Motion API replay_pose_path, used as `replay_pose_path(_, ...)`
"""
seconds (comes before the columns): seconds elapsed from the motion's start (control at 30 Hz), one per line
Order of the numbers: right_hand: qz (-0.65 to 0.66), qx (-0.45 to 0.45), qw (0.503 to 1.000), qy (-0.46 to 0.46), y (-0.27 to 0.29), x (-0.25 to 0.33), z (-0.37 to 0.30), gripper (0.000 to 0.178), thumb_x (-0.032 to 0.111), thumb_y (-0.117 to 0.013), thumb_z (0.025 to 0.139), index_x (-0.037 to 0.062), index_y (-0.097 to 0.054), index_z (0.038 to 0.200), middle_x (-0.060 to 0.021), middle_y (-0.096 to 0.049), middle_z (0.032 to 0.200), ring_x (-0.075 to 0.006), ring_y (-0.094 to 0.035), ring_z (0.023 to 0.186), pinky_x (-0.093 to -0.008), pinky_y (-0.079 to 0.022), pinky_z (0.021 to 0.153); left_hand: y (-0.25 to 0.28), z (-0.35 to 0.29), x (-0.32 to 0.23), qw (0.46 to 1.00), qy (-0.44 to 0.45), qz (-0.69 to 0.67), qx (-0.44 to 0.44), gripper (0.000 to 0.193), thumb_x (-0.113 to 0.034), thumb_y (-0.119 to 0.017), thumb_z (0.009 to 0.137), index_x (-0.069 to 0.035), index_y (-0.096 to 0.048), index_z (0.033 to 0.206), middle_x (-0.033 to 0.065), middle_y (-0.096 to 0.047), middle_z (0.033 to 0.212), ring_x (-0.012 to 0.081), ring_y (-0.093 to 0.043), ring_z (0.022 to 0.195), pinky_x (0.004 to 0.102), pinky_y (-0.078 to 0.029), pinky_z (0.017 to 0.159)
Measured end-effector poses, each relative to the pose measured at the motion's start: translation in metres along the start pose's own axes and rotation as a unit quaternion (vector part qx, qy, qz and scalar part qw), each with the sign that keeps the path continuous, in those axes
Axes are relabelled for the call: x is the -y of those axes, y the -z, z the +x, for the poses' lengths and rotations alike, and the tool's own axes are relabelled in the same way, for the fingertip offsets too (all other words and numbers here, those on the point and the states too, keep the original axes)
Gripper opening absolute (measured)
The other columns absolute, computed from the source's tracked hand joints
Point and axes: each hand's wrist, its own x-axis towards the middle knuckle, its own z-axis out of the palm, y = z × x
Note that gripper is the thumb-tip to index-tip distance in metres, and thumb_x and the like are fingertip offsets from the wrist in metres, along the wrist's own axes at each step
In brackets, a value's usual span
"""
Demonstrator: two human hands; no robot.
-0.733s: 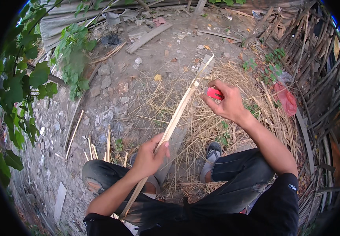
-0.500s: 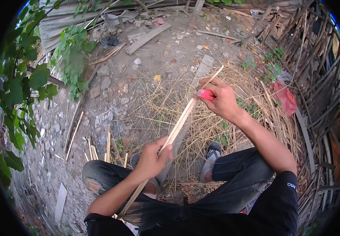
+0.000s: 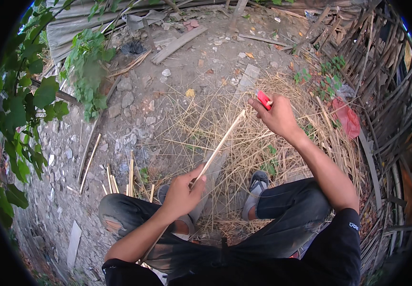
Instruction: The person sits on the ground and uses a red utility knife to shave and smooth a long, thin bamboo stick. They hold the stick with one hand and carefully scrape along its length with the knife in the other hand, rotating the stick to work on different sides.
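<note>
My left hand (image 3: 182,194) is closed round a long, pale bamboo strip (image 3: 222,142). The strip slants up and away from me, and its lower part runs back under my left forearm. In my closed right hand (image 3: 281,117) is a red utility knife (image 3: 264,100), held just right of the strip's far tip and apart from it. A small bright blade end shows at the top of the knife. Thin shavings (image 3: 306,143) lie in a heap on the ground beneath and beyond my hands.
Several cut strips (image 3: 131,177) stand beside my left knee. A grey board (image 3: 248,80) lies partly under the shavings. To the right are a stick fence (image 3: 382,71) and a red plastic bag (image 3: 346,118). Leafy vines (image 3: 29,105) hang at the left.
My right hand has moved off the strip, slightly right, and the knife has turned more upright. The strip's far end has dropped lower. My left hand has stayed nearly in place.
</note>
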Motion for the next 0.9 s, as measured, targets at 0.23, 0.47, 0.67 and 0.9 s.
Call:
replay_pose_path(0.23, 0.0, 0.15, 0.988, 0.045, -0.002, 0.034, -0.032, 0.058, 0.053, -0.055, 0.101, -0.0042, -0.059, 0.095, -0.0224, -0.062, 0.072, -0.0396, -0.064, 0.069, -0.0495, -0.048, 0.069, 0.011, 0.011, -0.004, 0.966, 0.121, -0.227, 0.034, 0.053, -0.031, -0.062, 0.105, -0.003, -0.052, 0.149, -0.0075, -0.043, 0.068, 0.0028, -0.039, 0.056, 0.0219, -0.034, 0.052)
replay_pose_path(0.47, 0.053, 0.287, 0.947, 0.137, -0.026, 0.065, -0.059, 0.046, 0.043, -0.051, 0.106, -0.0029, -0.057, 0.102, -0.0281, -0.063, 0.073, -0.0481, -0.065, 0.075, -0.0538, -0.05, 0.069, 0.018, 0.02, -0.022, 0.961, 0.11, -0.252, 0.007, 0.05, -0.026, -0.06, 0.106, -0.004, -0.05, 0.15, -0.008, -0.043, 0.069, 0.0017, -0.039, 0.055, 0.0214, -0.032, 0.05)
replay_pose_path(0.67, 0.072, 0.352, 0.925, 0.126, -0.043, 0.071, -0.068, 0.046, 0.045, -0.051, 0.105, -0.0001, -0.064, 0.105, -0.0238, -0.065, 0.07, -0.0456, -0.067, 0.072, -0.0529, -0.052, 0.069, 0.014, 0.023, -0.023, 0.973, 0.072, -0.22, -0.003, 0.048, -0.024, -0.06, 0.106, -0.004, -0.052, 0.149, -0.0071, -0.043, 0.071, 0.0018, -0.038, 0.054, 0.0218, -0.032, 0.048)
replay_pose_path(0.9, 0.015, 0.344, 0.933, 0.102, -0.049, 0.065, -0.055, 0.049, 0.047, -0.051, 0.105, 0.0005, -0.066, 0.107, -0.0213, -0.065, 0.068, -0.0419, -0.068, 0.07, -0.0525, -0.052, 0.069, 0.016, 0.024, -0.022, 0.987, 0.039, -0.152, -0.024, 0.046, -0.022, -0.06, 0.107, 0.0, -0.053, 0.147, -0.0075, -0.044, 0.064, 0.0012, -0.037, 0.05, 0.0218, -0.03, 0.045)
